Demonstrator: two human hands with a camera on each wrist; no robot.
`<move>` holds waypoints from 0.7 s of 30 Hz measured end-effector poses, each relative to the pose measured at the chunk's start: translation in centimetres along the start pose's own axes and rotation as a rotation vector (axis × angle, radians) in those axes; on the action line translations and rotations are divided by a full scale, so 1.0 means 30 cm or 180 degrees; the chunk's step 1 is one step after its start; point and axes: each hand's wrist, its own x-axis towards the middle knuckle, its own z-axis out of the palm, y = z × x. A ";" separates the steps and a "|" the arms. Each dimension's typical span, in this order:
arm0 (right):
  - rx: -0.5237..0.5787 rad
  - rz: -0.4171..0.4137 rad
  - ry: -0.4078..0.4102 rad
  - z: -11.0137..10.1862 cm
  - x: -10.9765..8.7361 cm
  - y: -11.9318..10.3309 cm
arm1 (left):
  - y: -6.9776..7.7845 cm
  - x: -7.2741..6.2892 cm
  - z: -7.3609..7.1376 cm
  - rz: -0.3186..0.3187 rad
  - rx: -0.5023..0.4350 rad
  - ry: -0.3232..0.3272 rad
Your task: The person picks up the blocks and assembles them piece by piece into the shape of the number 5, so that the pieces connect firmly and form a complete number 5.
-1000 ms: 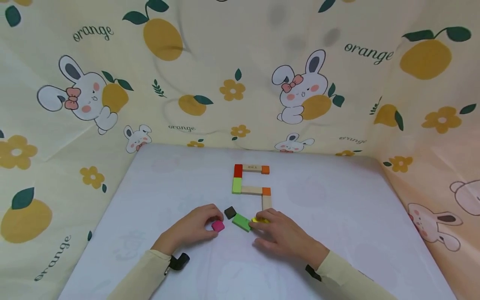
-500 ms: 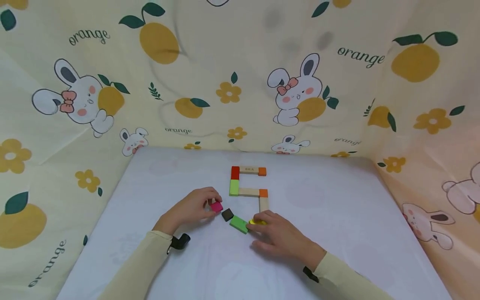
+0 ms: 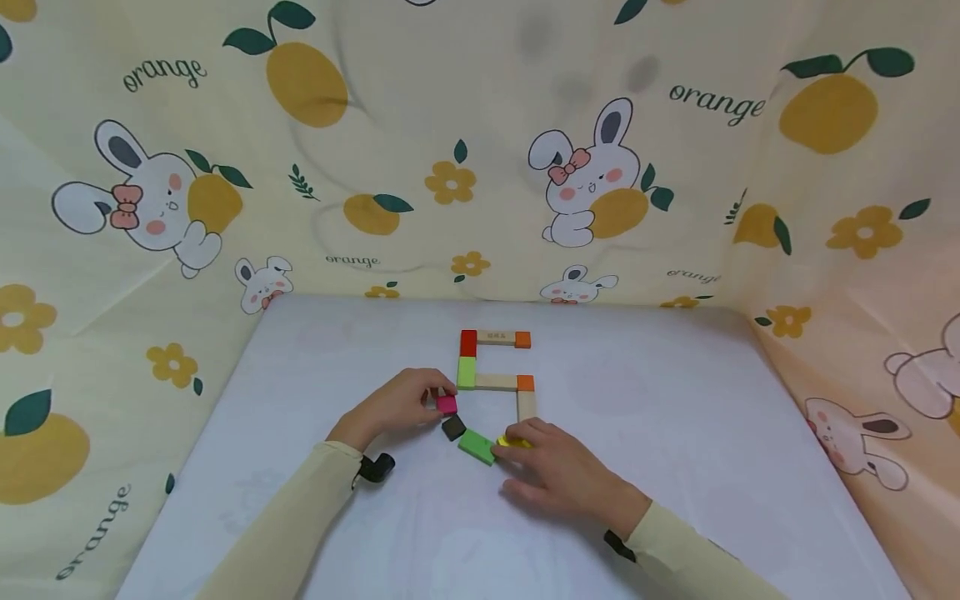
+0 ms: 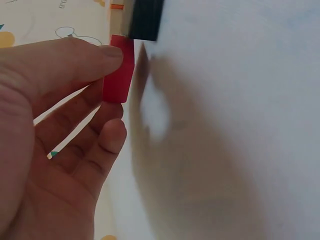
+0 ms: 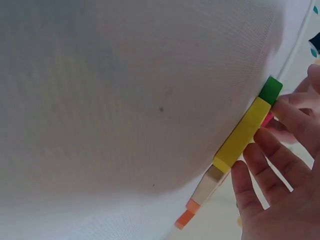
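Note:
My left hand (image 3: pixel 393 407) pinches a pink block (image 3: pixel 447 405) between thumb and fingers, just behind the black block (image 3: pixel 453 428). In the left wrist view the pink block (image 4: pixel 119 75) stands on edge under the thumb, its far end close to the black block (image 4: pixel 146 20). My right hand (image 3: pixel 573 475) rests its fairly straight fingertips along a yellow block (image 5: pixel 242 132), which they partly cover in the head view. Touching that block's end is a green block (image 3: pixel 477 447), with the black one at its other end.
Behind the hands, a line of blocks continues: a plain wooden block (image 3: pixel 527 406), an orange cube (image 3: pixel 526 382), another wooden block (image 3: pixel 497 382), a lime block (image 3: pixel 467 373) and a red block (image 3: pixel 468 342). A printed cloth (image 3: pixel 420 150) surrounds the white table (image 3: pixel 637 375).
The left hand has carried the pink block away from me, round the left of the black block, then slightly right to just behind it. The right hand stays at the yellow block.

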 end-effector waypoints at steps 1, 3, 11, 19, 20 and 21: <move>-0.0016 -0.0002 -0.0002 0.000 0.001 -0.001 | -0.004 0.000 0.002 0.0006 0.0004 -0.0003; -0.0042 -0.0009 -0.0010 -0.001 0.003 -0.004 | -0.010 -0.003 0.007 0.0008 -0.0011 -0.0014; -0.0101 -0.0084 -0.0017 -0.010 0.002 -0.013 | -0.023 -0.009 0.019 0.0011 -0.0034 0.0002; -0.0084 -0.0011 -0.0032 -0.002 -0.014 -0.010 | -0.020 -0.015 0.032 0.0028 -0.0117 -0.0004; -0.0044 0.0004 -0.0019 -0.001 -0.017 -0.008 | -0.021 -0.017 0.033 0.0033 -0.0121 -0.0006; 0.0023 0.0012 0.0017 -0.002 -0.020 -0.006 | -0.022 -0.018 0.032 0.0034 -0.0130 -0.0005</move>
